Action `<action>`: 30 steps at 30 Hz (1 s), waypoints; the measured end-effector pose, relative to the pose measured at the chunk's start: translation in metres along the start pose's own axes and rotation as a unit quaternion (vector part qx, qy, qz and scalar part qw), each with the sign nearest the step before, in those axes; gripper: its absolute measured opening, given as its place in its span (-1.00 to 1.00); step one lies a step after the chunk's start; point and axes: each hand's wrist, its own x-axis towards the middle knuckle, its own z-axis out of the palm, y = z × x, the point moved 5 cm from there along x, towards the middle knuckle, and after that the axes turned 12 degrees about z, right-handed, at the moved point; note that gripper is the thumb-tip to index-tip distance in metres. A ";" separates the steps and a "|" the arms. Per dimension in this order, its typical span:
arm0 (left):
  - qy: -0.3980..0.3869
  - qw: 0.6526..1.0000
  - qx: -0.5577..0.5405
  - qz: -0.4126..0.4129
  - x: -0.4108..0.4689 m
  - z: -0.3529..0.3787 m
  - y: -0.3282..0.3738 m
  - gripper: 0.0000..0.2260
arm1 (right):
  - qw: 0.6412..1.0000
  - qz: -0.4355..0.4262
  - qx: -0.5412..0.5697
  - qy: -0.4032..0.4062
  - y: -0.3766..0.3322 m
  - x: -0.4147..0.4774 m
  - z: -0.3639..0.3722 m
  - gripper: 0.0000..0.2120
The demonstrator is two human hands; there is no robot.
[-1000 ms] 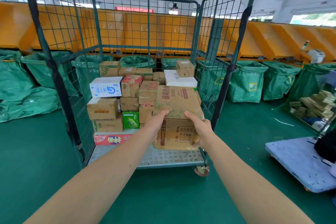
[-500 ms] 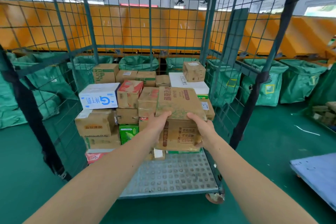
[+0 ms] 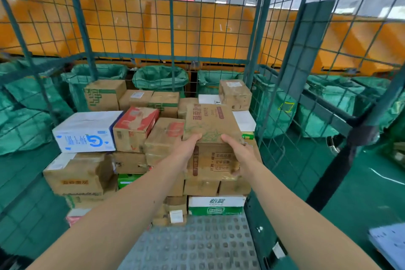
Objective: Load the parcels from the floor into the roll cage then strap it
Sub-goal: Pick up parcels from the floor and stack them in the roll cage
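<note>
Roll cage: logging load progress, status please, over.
Holding: left grip and right grip both on the brown box. Box inside the roll cage, at the front right stack. Nothing seen in the way.

White-and-green carton (image 3: 215, 205), low at front: dark "怡寶" on white face, pale "C'estbon" on green band, slightly blurred. White-and-blue box (image 3: 87, 131): round blue "G" logo; blue characters beside it smeared. Orange wall panel (image 3: 221, 35): faint "15". Brown cardboard carton (image 3: 210, 125): red-brown Chinese print, unreadable.
</note>
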 end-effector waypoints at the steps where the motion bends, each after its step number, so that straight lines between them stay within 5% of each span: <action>1: -0.002 1.000 -0.002 -0.003 0.015 0.006 0.001 -0.33 | 1.000 0.001 -0.001 0.000 -0.008 0.015 0.001 -0.31; 23: -0.018 0.999 -0.013 -0.027 0.413 0.104 0.044 -0.30 | 0.999 0.032 0.015 0.029 -0.191 0.360 0.075 -0.59; 30: -0.042 0.999 0.013 -0.022 0.490 0.139 0.039 -0.48 | 0.996 0.027 -0.071 0.037 -0.225 0.438 0.073 -0.62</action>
